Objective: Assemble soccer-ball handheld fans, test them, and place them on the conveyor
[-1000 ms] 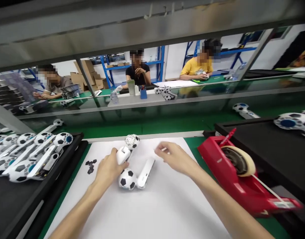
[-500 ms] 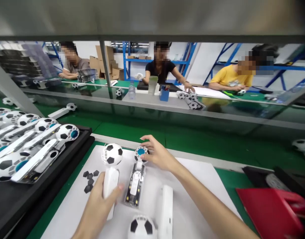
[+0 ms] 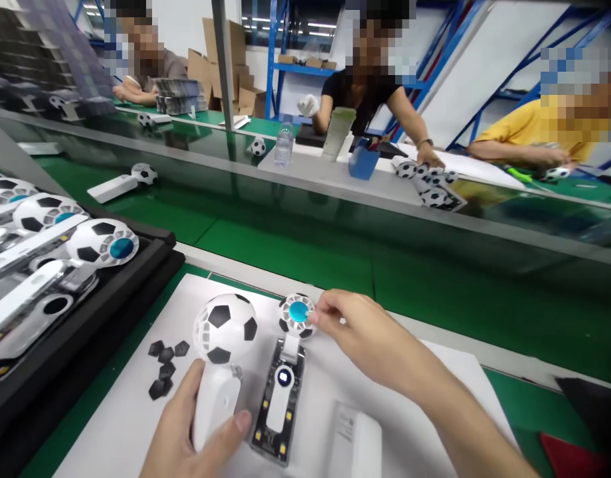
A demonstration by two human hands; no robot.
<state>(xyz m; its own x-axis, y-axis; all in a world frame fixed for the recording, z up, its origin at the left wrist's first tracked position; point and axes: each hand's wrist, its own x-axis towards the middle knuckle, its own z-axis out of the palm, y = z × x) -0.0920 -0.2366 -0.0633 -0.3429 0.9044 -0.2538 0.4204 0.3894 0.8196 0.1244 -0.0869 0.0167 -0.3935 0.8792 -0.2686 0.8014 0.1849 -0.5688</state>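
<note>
My left hand (image 3: 190,425) is wrapped round the white handle of a handheld fan (image 3: 228,328) with a soccer-ball head. To its right, a second fan (image 3: 280,415) lies on the white paper (image 3: 131,431), its dark circuit board, yellow squares and lit round display exposed. That fan's smaller ball head has a shiny blue disc (image 3: 299,311) in its vented face. My right hand (image 3: 362,338) has thumb and forefinger pinched at the disc's right edge; whatever is between the fingertips is too small to make out. A white handle piece (image 3: 358,441) lies at the bottom.
Several black pentagon pieces (image 3: 165,368) lie on the paper's left. A black tray (image 3: 151,299) of soccer-ball fans stands at the left. Beyond the green belt (image 3: 285,232) sit several co-workers. A red item (image 3: 572,458) lies at the lower right.
My right hand has shifted from around the small ball head to a fingertip pinch at its right edge. The round display now shows lit. The camera view has moved closer and tilted.
</note>
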